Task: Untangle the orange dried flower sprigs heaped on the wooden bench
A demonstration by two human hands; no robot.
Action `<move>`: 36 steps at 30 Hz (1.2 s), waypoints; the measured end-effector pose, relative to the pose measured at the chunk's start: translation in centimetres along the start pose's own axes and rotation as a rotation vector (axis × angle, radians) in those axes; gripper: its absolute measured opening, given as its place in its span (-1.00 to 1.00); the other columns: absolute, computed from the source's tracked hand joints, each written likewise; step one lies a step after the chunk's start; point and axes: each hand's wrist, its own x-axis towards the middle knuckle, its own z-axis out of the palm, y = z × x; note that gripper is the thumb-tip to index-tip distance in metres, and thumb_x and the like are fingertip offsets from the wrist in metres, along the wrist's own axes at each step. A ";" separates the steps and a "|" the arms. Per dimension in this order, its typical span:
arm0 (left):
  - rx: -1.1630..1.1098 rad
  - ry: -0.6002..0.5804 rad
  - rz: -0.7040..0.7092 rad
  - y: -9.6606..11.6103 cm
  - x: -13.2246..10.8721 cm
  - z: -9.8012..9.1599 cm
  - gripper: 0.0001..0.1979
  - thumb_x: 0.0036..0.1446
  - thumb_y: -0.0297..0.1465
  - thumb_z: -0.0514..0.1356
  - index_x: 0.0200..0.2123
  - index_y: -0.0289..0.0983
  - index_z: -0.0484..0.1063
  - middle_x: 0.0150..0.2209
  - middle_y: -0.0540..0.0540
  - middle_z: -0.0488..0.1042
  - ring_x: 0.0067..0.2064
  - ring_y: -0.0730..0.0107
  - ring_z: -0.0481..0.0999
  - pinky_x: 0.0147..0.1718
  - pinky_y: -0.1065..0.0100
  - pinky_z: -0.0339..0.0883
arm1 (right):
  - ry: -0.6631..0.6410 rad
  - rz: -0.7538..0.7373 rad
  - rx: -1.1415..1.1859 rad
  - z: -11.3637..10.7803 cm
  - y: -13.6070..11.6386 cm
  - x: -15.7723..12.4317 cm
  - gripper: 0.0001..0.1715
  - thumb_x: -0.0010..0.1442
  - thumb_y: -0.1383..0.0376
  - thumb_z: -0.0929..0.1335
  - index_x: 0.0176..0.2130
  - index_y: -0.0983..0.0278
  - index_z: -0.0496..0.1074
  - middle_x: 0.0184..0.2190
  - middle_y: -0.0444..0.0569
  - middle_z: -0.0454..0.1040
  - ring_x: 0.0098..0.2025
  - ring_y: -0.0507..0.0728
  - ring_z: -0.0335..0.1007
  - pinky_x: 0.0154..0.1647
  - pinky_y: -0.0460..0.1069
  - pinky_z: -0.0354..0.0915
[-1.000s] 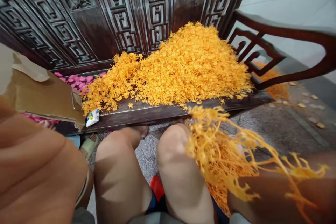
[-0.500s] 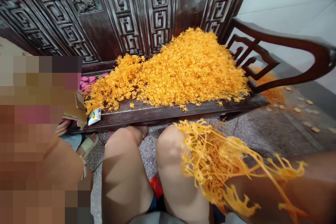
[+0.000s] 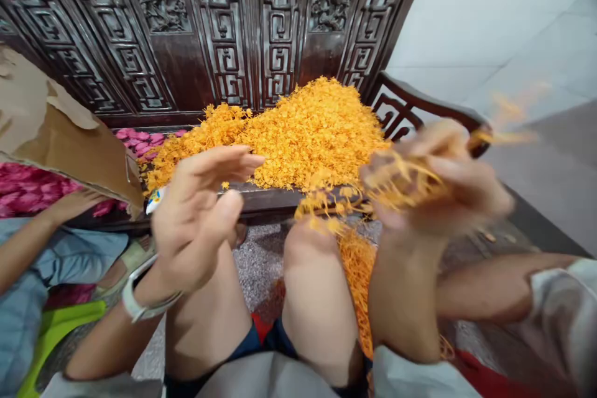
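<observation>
My left hand (image 3: 193, 224) is raised over my left thigh, with a pale band (image 3: 135, 292) on its wrist. Its fingers and thumb are apart and hold nothing. On the right, my right hand (image 3: 448, 196) is smeared by motion but closes round a bunch of thin orange flower stems (image 3: 403, 180). Loose star-shaped ends (image 3: 326, 202) of orange trail to its left, over my knee. Behind both hands, a big heap of similar orange flower pieces (image 3: 312, 130) covers much of a dark wooden bench (image 3: 265, 202).
At left, a torn cardboard box (image 3: 88, 149) stands by pink flower pieces (image 3: 35, 189), with another person's hand (image 3: 77, 202) beside them. More orange strands (image 3: 357, 280) hang beside my right thigh. A carved bench back (image 3: 181, 68) and armrest (image 3: 431, 109) border the heap.
My left hand has come into view, open. The orange bunch, close to the camera at lower right before, is now higher and farther off in my right hand. The view has shifted.
</observation>
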 end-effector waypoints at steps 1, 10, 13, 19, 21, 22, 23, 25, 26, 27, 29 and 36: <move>-0.012 -0.023 -0.013 0.1 0.1 0.3 -0.57 0.38 -0.32 0.12 0.26 0.10 0.41 0.14 -0.06 0.56 0.14 0.09 0.58 0.13 -0.05 0.55 | 0.006 -0.039 0.033 0.5 0.1 0.4 -0.72 0.18 0.00 0.42 -0.38 0.12 0.42 -0.62 -0.22 0.13 -0.64 0.00 -0.02 -0.60 -0.03 0.08; 0.113 -0.188 -0.015 -2.0 6.3 5.5 -0.63 0.37 -0.19 0.24 0.16 -0.20 0.38 0.06 -0.19 0.57 0.01 0.24 0.59 0.01 0.18 0.51 | -0.088 0.031 0.081 3.9 1.7 5.6 -0.60 0.23 -0.08 0.44 -0.29 0.17 0.40 -0.43 -0.12 0.26 -0.41 0.03 0.22 -0.39 -0.02 0.19; 0.024 -0.119 -0.120 -5.4 9.8 8.3 -0.68 0.35 -0.19 0.28 0.05 -0.22 0.41 -0.04 -0.17 0.60 -0.14 0.35 0.60 -0.14 0.29 0.50 | -0.092 0.096 0.087 4.0 3.1 7.7 -0.46 0.21 -0.24 0.40 -0.23 0.16 0.43 -0.37 -0.07 0.35 -0.31 0.09 0.31 -0.34 -0.01 0.25; -0.257 -0.063 -0.311 -12.6 12.8 12.2 -0.82 0.33 -0.25 0.30 -0.14 -0.24 0.51 -0.14 -0.13 0.63 -0.21 0.43 0.60 -0.27 0.37 0.47 | 0.014 0.176 0.138 2.2 8.3 11.4 -0.59 0.15 -0.08 0.45 -0.19 0.14 0.42 -0.27 -0.05 0.44 -0.23 0.10 0.38 -0.28 0.00 0.30; -0.275 -0.003 -0.398 -14.6 12.7 13.1 -0.83 0.31 -0.25 0.33 -0.25 -0.24 0.54 -0.28 -0.07 0.59 -0.34 0.49 0.52 -0.34 0.38 0.43 | 0.068 0.214 0.176 1.0 10.3 12.0 -0.64 0.06 0.11 0.52 -0.19 0.15 0.42 -0.24 -0.07 0.44 -0.27 0.06 0.36 -0.30 -0.02 0.27; -0.269 0.019 -0.440 -15.5 12.5 13.5 -0.82 0.30 -0.26 0.33 -0.29 -0.24 0.55 -0.35 -0.04 0.55 -0.39 0.51 0.47 -0.38 0.37 0.40 | 0.091 0.231 0.172 0.3 11.2 12.2 -0.62 0.01 0.17 0.55 -0.19 0.16 0.43 -0.24 -0.08 0.43 -0.30 0.03 0.33 -0.34 -0.03 0.23; -0.266 0.031 -0.477 -16.5 12.4 13.8 -0.81 0.31 -0.25 0.33 -0.32 -0.24 0.56 -0.40 -0.01 0.51 -0.44 0.52 0.43 -0.41 0.37 0.37 | 0.103 0.248 0.148 -0.3 12.0 12.4 -0.61 -0.01 0.20 0.56 -0.20 0.17 0.44 -0.25 -0.09 0.42 -0.34 0.01 0.28 -0.38 -0.03 0.18; -0.284 0.016 -0.513 -18.2 12.0 14.2 -0.78 0.32 -0.23 0.33 -0.33 -0.22 0.58 -0.44 0.01 0.46 -0.47 0.53 0.38 -0.43 0.37 0.34 | 0.069 0.288 0.056 -1.5 13.4 12.4 -0.62 0.00 0.16 0.58 -0.25 0.18 0.45 -0.29 -0.10 0.40 -0.42 -0.02 0.12 -0.45 -0.01 0.03; -0.297 -0.009 -0.510 -19.0 11.8 14.2 -0.76 0.31 -0.20 0.33 -0.33 -0.22 0.59 -0.45 0.01 0.46 -0.47 0.53 0.38 -0.42 0.37 0.34 | 0.026 0.311 -0.001 -2.0 14.0 12.4 -0.62 0.01 0.12 0.59 -0.28 0.20 0.45 -0.33 -0.11 0.38 -0.44 -0.02 0.05 -0.46 0.00 -0.03; -0.303 -0.038 -0.502 -19.8 11.7 14.2 -0.73 0.30 -0.16 0.34 -0.35 -0.22 0.59 -0.44 0.00 0.47 -0.46 0.53 0.38 -0.42 0.37 0.33 | -0.027 0.329 -0.060 -2.4 14.6 12.3 -0.60 0.02 0.07 0.60 -0.32 0.21 0.44 -0.38 -0.12 0.35 -0.45 -0.01 -0.01 -0.46 0.02 -0.08; -0.288 -0.079 -0.495 -21.3 11.4 13.9 -0.66 0.26 -0.08 0.36 -0.38 -0.23 0.59 -0.44 -0.02 0.49 -0.46 0.52 0.39 -0.43 0.37 0.33 | -0.123 0.348 -0.148 -3.0 15.7 12.4 -0.54 0.03 0.01 0.61 -0.39 0.22 0.41 -0.48 -0.16 0.26 -0.46 0.00 -0.08 -0.43 0.03 -0.12; -0.323 -0.035 -0.574 -25.1 12.2 13.4 -0.67 0.20 -0.12 0.41 -0.44 -0.23 0.54 -0.49 -0.01 0.50 -0.50 0.54 0.40 -0.47 0.42 0.31 | -0.161 0.218 -0.314 -1.5 17.8 14.8 -0.38 0.19 -0.02 0.52 -0.53 0.22 0.16 -0.54 -0.18 0.09 -0.42 0.02 -0.04 -0.37 0.00 -0.04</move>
